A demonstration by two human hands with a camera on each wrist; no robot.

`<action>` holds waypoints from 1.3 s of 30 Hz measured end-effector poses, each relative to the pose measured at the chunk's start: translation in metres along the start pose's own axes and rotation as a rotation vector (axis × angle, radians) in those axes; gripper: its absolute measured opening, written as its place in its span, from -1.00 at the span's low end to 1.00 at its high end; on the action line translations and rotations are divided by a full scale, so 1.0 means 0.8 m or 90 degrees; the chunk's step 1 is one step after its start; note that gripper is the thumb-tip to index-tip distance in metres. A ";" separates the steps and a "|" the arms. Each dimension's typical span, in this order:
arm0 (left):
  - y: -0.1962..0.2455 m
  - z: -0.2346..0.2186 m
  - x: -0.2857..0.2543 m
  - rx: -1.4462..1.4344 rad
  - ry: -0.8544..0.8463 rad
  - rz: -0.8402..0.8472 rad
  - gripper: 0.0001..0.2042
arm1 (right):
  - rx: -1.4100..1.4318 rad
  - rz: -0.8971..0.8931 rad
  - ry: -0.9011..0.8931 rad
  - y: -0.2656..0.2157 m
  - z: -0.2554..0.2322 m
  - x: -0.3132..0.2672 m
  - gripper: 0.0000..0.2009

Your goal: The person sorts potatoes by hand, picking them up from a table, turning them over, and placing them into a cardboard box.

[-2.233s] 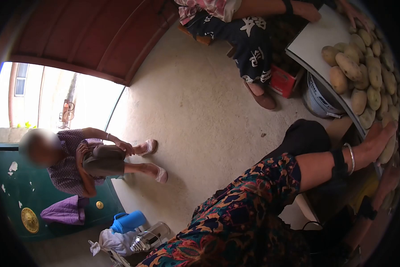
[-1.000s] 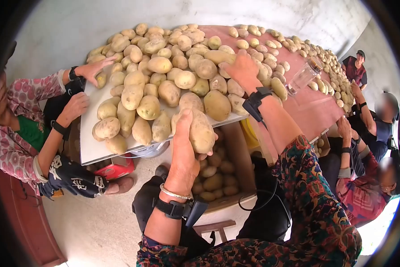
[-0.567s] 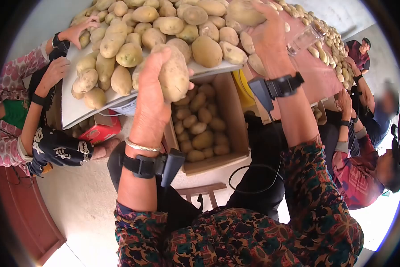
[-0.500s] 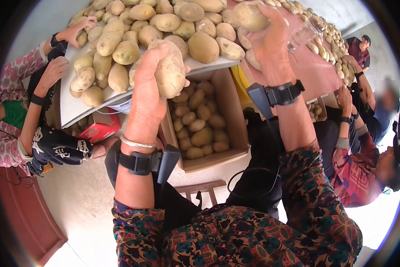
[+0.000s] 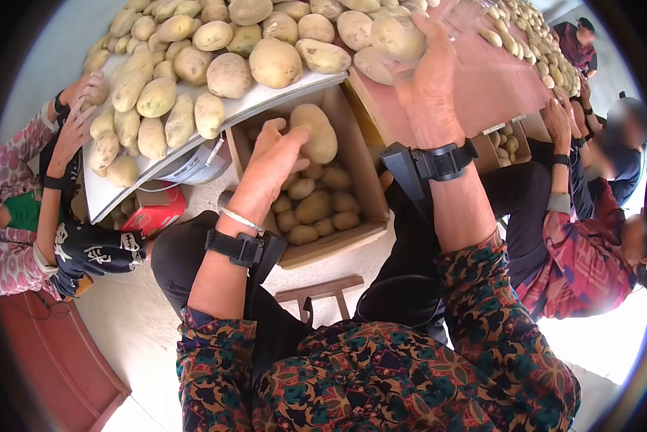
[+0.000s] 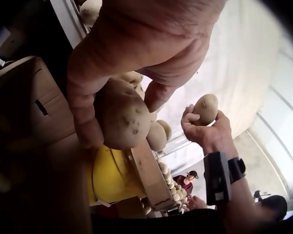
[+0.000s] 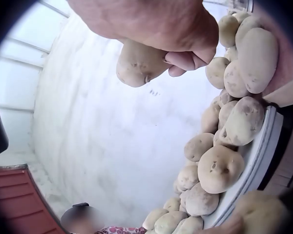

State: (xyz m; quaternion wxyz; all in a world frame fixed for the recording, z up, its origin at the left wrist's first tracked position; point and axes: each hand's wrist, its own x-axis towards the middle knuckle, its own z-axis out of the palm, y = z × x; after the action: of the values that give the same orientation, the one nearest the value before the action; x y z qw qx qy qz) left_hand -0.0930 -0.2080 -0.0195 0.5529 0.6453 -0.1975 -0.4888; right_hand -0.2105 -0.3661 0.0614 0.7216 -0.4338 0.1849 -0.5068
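Observation:
My left hand (image 5: 269,162) holds a large potato (image 5: 315,133) over an open cardboard box (image 5: 330,248) that is part filled with potatoes (image 5: 312,205). In the left wrist view the fingers (image 6: 85,112) and thumb curl round this potato (image 6: 122,119). My right hand (image 5: 428,79) grips a smaller potato (image 5: 399,36) at the table's edge, above the box's far corner. The right wrist view shows that potato (image 7: 136,63) under the curled fingers (image 7: 185,58), raised off the heap (image 7: 224,165).
A white board (image 5: 114,198) heaped with potatoes (image 5: 194,65) overhangs the box. Another person's hands (image 5: 71,129) rest on it at the left. A red-brown table (image 5: 474,79) runs to the right, with seated people (image 5: 590,216) and a second box (image 5: 507,140). A wooden stool (image 5: 323,291) stands below.
My left hand has carried the large potato down from the board's edge to over the box. My right hand has picked a potato off the heap. The view has tilted downward.

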 end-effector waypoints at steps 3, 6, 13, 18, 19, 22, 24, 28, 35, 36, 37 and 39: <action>0.007 -0.003 0.010 -0.049 0.017 0.023 -0.55 | -0.019 -0.036 0.003 -0.002 0.004 -0.004 -0.78; 0.021 -0.016 0.012 -0.068 0.002 0.061 -0.57 | -0.053 -0.080 -0.034 0.000 0.020 -0.013 -0.78; 0.051 0.002 -0.019 -0.360 -0.239 0.083 -0.40 | -0.448 0.045 -0.281 0.011 0.027 -0.035 -0.61; 0.042 -0.006 -0.027 -0.265 -0.202 0.020 -0.48 | -0.663 -0.043 -0.295 0.017 0.031 -0.037 -0.69; 0.042 -0.007 -0.030 -0.271 -0.167 -0.003 -0.49 | -0.667 -0.079 -0.251 0.026 0.027 -0.029 -0.71; 0.039 -0.010 -0.036 -0.297 -0.105 -0.017 -0.52 | -0.698 -0.145 -0.178 0.038 0.030 -0.020 -0.74; 0.036 -0.019 -0.033 -0.360 -0.094 -0.035 -0.53 | -0.708 -0.159 -0.115 0.052 0.037 -0.013 -0.72; 0.043 -0.028 -0.032 -0.429 0.011 -0.020 -0.53 | -0.854 -0.189 -0.127 0.069 0.058 0.016 -0.64; 0.055 -0.049 -0.027 -0.497 0.026 0.022 -0.57 | -1.119 -0.411 -0.256 0.112 0.120 0.083 -0.66; 0.056 -0.052 -0.027 -0.500 0.032 0.022 -0.57 | -1.176 -0.472 -0.310 0.121 0.124 0.092 -0.66; 0.057 -0.053 -0.027 -0.510 0.031 0.013 -0.57 | -1.181 -0.487 -0.351 0.129 0.127 0.099 -0.66; 0.060 -0.056 -0.027 -0.525 0.031 -0.001 -0.58 | -1.207 -0.452 -0.370 0.139 0.135 0.110 -0.66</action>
State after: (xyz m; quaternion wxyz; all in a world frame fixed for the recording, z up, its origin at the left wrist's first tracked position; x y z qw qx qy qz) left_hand -0.0507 -0.1820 0.0286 0.7695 0.3812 0.0285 -0.5116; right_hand -0.0342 -0.3848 0.0459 -0.0862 -0.9548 0.1878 -0.2135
